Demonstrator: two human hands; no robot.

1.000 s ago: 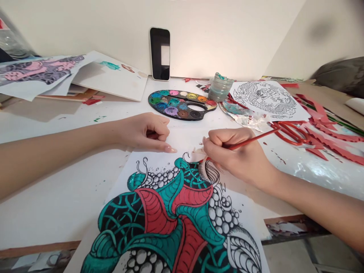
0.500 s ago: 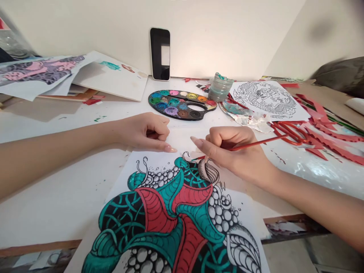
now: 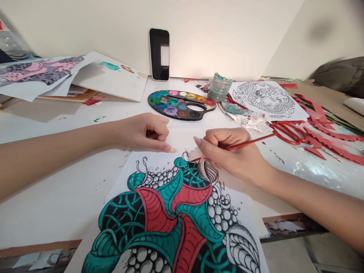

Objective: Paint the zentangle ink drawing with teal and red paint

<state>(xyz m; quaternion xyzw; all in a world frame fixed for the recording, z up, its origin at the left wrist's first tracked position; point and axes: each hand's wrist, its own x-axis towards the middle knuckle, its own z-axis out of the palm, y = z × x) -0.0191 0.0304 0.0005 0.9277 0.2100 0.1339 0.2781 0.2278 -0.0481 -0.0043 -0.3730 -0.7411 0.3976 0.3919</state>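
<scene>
A sheet with a patterned drawing (image 3: 190,193), painted partly teal, red and black, lies in front of me and runs off the bottom of the view. Between the thumb and fingers of my right hand (image 3: 230,151) is a thin red paintbrush (image 3: 250,141), slanting down to the left. Its tip meets the top part of the drawing, near an unpainted leaf shape. My left hand (image 3: 149,132) rests by the sheet's upper edge, fingers curled in and thumb stretched along the paper. Nothing shows inside its curl.
Beyond my hands sits a black paint palette (image 3: 160,110) with several colours. A cloudy water cup (image 3: 219,89) stands behind its right end. A phone (image 3: 159,55) leans on the wall. Red scissors (image 3: 290,133), paper scraps (image 3: 327,131) and a dragon drawing (image 3: 267,99) lie right; painted sheets (image 3: 42,72) lie left.
My right hand has shifted slightly left and down with the paintbrush, bringing the tip lower onto the drawing. My left hand has stayed in place.
</scene>
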